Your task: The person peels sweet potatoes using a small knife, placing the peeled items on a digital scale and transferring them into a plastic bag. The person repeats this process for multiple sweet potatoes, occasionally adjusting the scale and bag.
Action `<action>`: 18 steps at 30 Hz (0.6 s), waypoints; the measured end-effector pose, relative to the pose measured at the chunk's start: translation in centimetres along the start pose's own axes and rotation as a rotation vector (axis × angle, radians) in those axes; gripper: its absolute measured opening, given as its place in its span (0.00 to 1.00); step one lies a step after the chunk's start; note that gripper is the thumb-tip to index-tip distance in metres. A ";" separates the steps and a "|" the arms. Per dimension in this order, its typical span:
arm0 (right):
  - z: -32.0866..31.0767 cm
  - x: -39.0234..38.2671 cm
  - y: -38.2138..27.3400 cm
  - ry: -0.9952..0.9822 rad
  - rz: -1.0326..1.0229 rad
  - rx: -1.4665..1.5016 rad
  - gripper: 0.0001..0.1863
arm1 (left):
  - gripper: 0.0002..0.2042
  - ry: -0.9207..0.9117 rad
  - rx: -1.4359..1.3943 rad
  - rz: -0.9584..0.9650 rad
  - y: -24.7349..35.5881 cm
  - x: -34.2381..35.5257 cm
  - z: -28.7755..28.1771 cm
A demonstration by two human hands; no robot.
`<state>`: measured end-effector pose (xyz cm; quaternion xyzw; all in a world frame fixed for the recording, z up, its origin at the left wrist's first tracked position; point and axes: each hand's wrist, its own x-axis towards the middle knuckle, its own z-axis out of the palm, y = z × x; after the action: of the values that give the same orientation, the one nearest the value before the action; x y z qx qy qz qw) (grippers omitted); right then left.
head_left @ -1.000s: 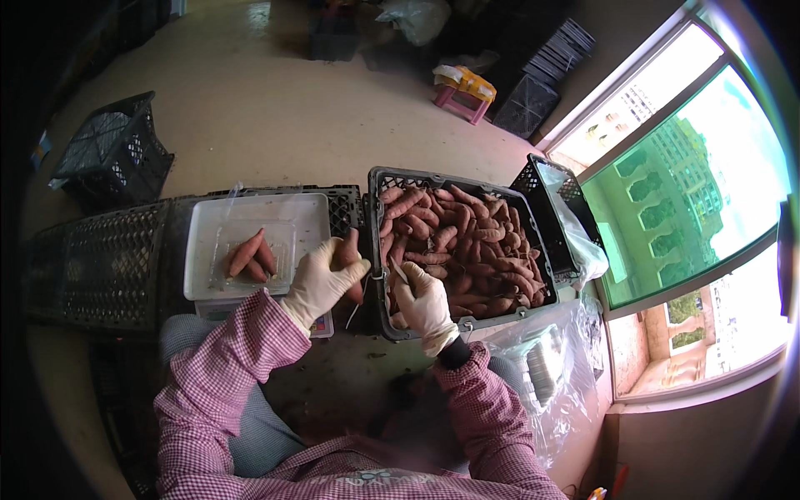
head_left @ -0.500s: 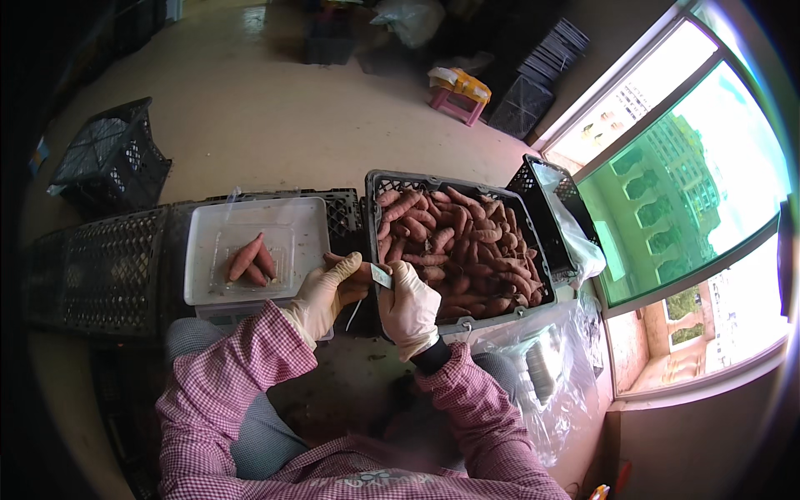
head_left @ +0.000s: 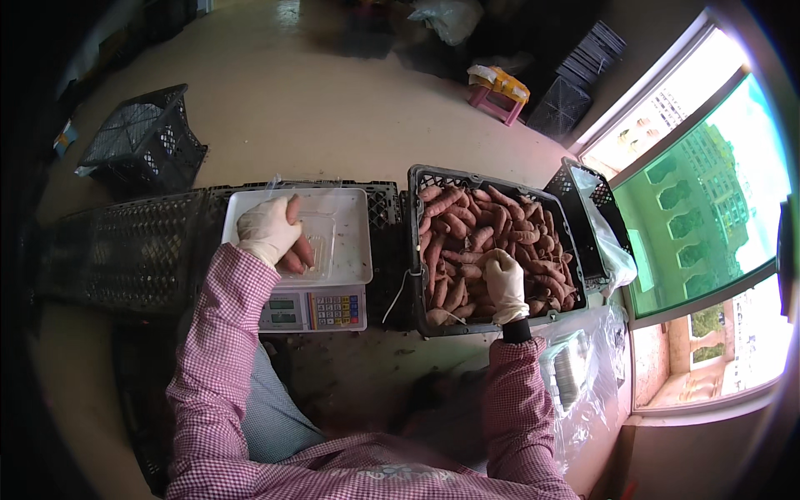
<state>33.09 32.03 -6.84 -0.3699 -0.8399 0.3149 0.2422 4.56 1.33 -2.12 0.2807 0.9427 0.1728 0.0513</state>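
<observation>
The left hand (head_left: 268, 230), in a pale glove, is closed around a reddish sweet potato (head_left: 293, 208), whose upper end shows beside the thumb side, above a clear plastic punnet (head_left: 332, 229). More sweet potatoes (head_left: 305, 249) lie just beneath the fingers, inside the punnet — itself set in the white tray (head_left: 358, 258) of a digital scale (head_left: 293, 315). The right hand (head_left: 506, 290), gloved too and with a black band (head_left: 516, 331) at its wrist, has its fingers curled down among the heaped sweet potatoes (head_left: 475, 221) in a black plastic crate (head_left: 417, 250); whether it grips one, I cannot tell. A white cord (head_left: 396, 298) hangs at the crate's left side. Just right of the crate stands another black crate (head_left: 586, 218) draped with clear film, and nearer the person a clear bag (head_left: 593, 392) holds stacked pale containers (head_left: 568, 373). Farther off — a pink stool (head_left: 497, 105) with a yellow top, and a green-tinted window (head_left: 692, 217) on the right.
</observation>
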 end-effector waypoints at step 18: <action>4.8 6.4 2.0 -0.009 0.369 -0.098 0.31 | 0.15 0.022 -0.399 0.228 0.8 -2.9 3.5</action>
<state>27.07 36.34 -10.48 -0.5276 -0.7731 0.3144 0.1582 8.06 1.47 -5.08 0.3676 0.8526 0.3635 0.0756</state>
